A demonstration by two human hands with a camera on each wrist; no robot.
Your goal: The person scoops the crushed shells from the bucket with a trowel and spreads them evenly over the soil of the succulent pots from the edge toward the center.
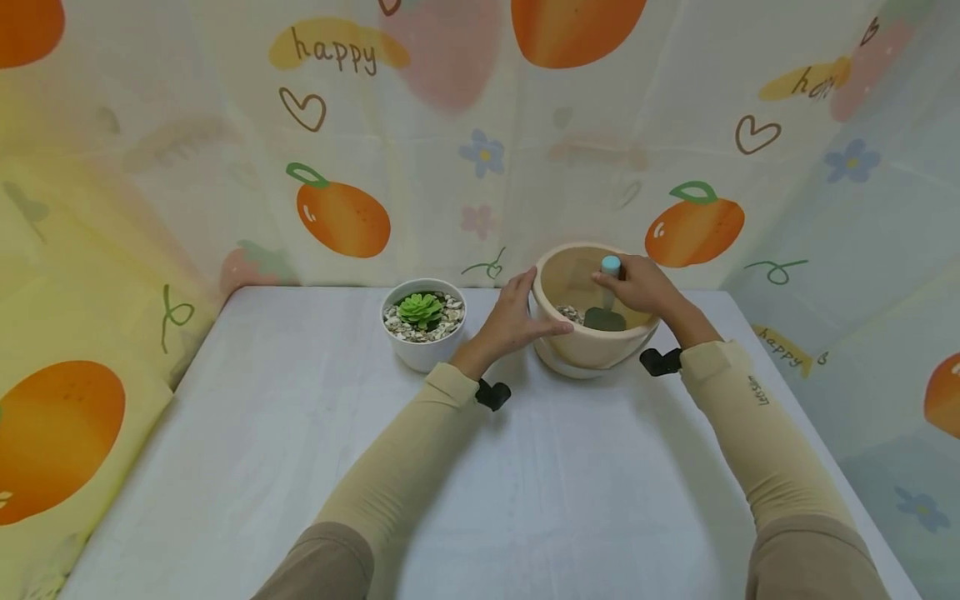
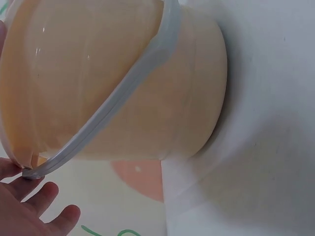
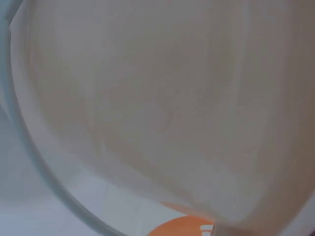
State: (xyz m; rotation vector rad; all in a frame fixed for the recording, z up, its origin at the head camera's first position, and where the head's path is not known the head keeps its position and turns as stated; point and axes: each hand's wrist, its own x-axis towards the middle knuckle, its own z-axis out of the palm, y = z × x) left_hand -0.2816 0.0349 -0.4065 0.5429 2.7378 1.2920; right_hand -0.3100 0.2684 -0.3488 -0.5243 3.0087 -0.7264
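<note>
A beige bucket (image 1: pixel 588 346) with a grey handle (image 2: pixel 110 105) stands upright toward the back of the table. My left hand (image 1: pixel 513 321) rests against its left side, thumb and fingers spread along the rim, fingertips near the handle's end. In my right hand (image 1: pixel 641 283) is a small shovel (image 1: pixel 604 319), gripped by its handle with a light blue end. The shovel's dark green blade points down inside the bucket, beside some pebbles (image 1: pixel 570 313). The right wrist view has mostly the bucket's wall; the shovel is hidden there.
Left of the bucket stands a white pot (image 1: pixel 422 354) with a green succulent (image 1: pixel 421 310) among pale stones. White cloth covers the table (image 1: pixel 525 500). A printed curtain (image 1: pixel 450 183) hangs along the back edge and both sides.
</note>
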